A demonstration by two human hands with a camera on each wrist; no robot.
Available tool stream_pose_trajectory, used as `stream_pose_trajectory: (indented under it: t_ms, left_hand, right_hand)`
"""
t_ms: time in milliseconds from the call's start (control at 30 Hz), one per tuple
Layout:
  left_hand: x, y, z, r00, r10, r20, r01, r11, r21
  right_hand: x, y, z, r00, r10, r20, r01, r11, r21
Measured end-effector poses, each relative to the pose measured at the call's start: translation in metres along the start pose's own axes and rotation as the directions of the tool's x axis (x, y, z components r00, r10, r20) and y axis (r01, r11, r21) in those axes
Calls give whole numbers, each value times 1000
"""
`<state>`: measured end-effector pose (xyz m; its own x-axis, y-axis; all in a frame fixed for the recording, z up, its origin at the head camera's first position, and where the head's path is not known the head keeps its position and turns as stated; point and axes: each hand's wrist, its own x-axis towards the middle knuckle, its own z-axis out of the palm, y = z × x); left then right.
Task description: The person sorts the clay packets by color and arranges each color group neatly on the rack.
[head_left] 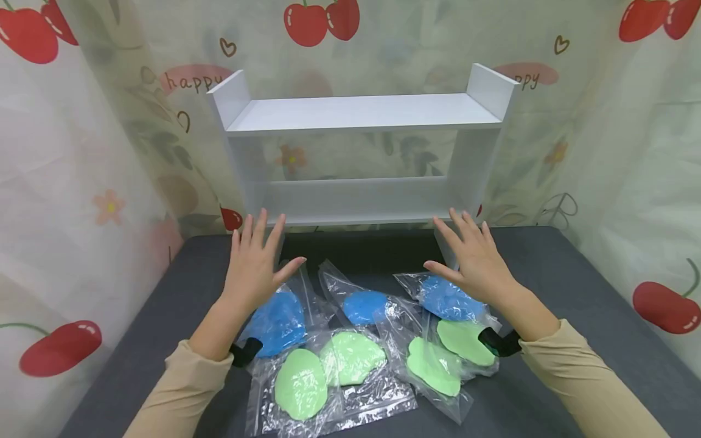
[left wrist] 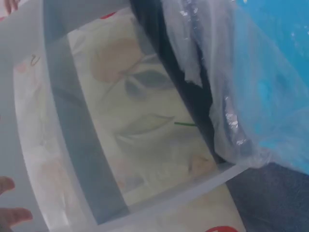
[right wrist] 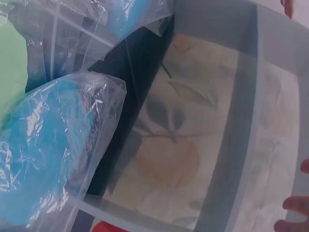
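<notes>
Both hands hold nothing. In the head view my left hand [head_left: 253, 267] has its fingers spread, above a clear bag with a blue lump [head_left: 280, 321]. My right hand [head_left: 475, 261], fingers also spread, is over another bag with a blue lump [head_left: 446, 298]. Between them lies a third bag with a blue piece [head_left: 364, 306]. Nearer me are several clear bags with flat light green pieces [head_left: 301, 383]. Blue bags also show close up in the left wrist view [left wrist: 275, 87] and right wrist view [right wrist: 43, 150]; only fingertips [left wrist: 17, 215] appear at the edges there.
A white two-tier shelf [head_left: 361, 112] stands at the back of the dark table [head_left: 547, 292], beyond the bags. Printed curtains [head_left: 98, 152] with cherries surround the table on the left, back and right. A thin cord [head_left: 560, 210] hangs at the back right.
</notes>
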<state>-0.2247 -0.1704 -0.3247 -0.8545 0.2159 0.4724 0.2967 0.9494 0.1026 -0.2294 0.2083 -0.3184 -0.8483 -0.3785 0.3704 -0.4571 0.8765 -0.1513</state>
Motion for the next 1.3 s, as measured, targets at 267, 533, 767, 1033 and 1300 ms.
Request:
stream_pose_trajectory:
  t_ms: [267,533,767,1033,1300]
  left_hand:
    - [10,-17,-12,963,-73,-261,18,978,-207]
    - [25,-35,-19,949,-257,-180,168,901,-401]
    - [36,-45,-11,946,-315,-79,225,810,-541]
    - [43,-56,1,947,-319,23,256,713,-653]
    - [46,-58,12,949,-315,13,241,696,-676]
  right_hand:
    - [-12,13,-6,1000,13,15,-15,989,145]
    - [-27,29,-2,991,75,114,-100,968,231]
    - [-38,41,12,988,77,134,-114,949,293]
    - [-48,61,32,982,98,164,-150,928,340]
    - [-53,75,49,968,149,201,-216,902,374]
